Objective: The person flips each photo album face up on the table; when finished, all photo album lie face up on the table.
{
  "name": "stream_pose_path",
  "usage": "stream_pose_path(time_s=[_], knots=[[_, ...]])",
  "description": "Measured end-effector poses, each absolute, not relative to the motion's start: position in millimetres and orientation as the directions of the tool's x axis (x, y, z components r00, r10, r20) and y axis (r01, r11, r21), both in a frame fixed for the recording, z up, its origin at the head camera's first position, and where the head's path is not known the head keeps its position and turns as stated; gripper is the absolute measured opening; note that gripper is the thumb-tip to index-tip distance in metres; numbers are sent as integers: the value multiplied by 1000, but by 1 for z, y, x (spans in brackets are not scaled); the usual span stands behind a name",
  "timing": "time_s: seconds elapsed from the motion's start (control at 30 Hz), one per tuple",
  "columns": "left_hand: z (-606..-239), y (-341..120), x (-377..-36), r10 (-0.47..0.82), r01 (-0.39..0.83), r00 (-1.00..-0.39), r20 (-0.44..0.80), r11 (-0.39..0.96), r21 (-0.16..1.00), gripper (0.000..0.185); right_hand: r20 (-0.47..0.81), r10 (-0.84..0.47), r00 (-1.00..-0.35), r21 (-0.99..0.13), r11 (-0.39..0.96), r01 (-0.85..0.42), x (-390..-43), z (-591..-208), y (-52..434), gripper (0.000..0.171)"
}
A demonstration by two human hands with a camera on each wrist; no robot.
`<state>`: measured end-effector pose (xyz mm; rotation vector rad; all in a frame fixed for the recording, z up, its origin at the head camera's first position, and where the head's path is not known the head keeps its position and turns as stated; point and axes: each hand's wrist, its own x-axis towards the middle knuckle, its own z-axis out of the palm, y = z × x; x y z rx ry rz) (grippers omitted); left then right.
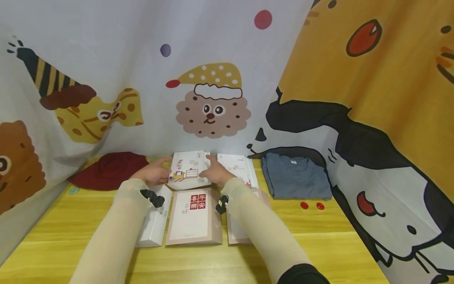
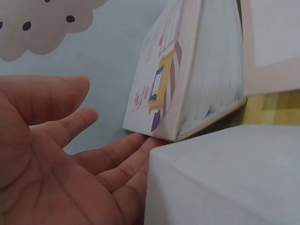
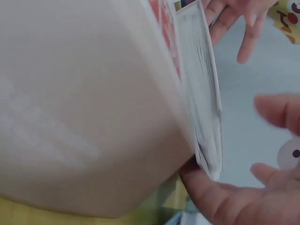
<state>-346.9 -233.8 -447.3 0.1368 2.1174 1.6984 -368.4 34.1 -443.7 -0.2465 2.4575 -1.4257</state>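
Observation:
A thick white book (image 1: 188,167) with a printed cover of small coloured drawings lies at the back middle of the table, between both hands. My left hand (image 1: 153,173) is at its left side; in the left wrist view, outstretched fingers (image 2: 119,161) reach its lower edge while the thumb stays apart. The right hand (image 1: 217,170) is at its right side, and in the right wrist view a finger (image 3: 204,190) touches the book's corner. In front lies a pink-bordered piece (image 1: 189,221) with red square characters. Neither hand is curled round the book.
Another white printed book (image 1: 235,167) and a second pink-bordered piece (image 1: 235,228) lie to the right. A white box-like piece (image 1: 153,225) is under the left wrist. A dark red hat (image 1: 110,169), folded blue-grey shirt (image 1: 298,177) and red discs (image 1: 304,205) flank them. A curtain (image 1: 142,35) hangs behind.

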Motion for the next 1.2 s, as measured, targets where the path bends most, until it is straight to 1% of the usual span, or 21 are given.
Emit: stream_pose_path(time_s=[0.13, 0.3, 0.4, 0.5, 0.6, 0.83, 0.97, 1.1, 1.2], knots=[[-445, -237, -344, 301, -195, -914, -271, 260, 946, 74, -200, -317, -927, -883, 468, 30, -370, -449, 32, 97], [-446, -239, -342, 305, -178, -919, -248, 239, 955, 77, -195, -325, -926, -897, 442, 34, -369, -450, 34, 97], [-446, -245, -338, 292, -135, -931, -220, 284, 949, 77, -184, -324, -928, -910, 414, 36, -369, -450, 36, 97], [-441, -253, -330, 249, -95, -949, -192, 356, 930, 73, -171, -316, -933, -916, 400, 33, -368, -447, 39, 95], [-434, -261, -316, 201, -76, -964, -173, 415, 906, 70, -153, -317, -936, -907, 420, 6, -362, -441, 40, 91], [-430, -286, -281, 158, -69, -976, -151, 431, 900, 74, -136, -389, -911, -899, 434, -52, -329, -427, 32, 87], [-436, -302, -260, 146, -51, -980, -138, 486, 872, 75, -147, -440, -886, -886, 457, -79, -308, -428, 23, 84], [-443, -318, -243, 135, -26, -984, -115, 534, 845, 73, -146, -507, -850, -867, 479, -137, -288, -428, 14, 82], [-446, -327, -230, 131, -11, -986, -103, 567, 824, 72, -157, -560, -814, -882, 450, -139, -272, -427, 7, 82]])
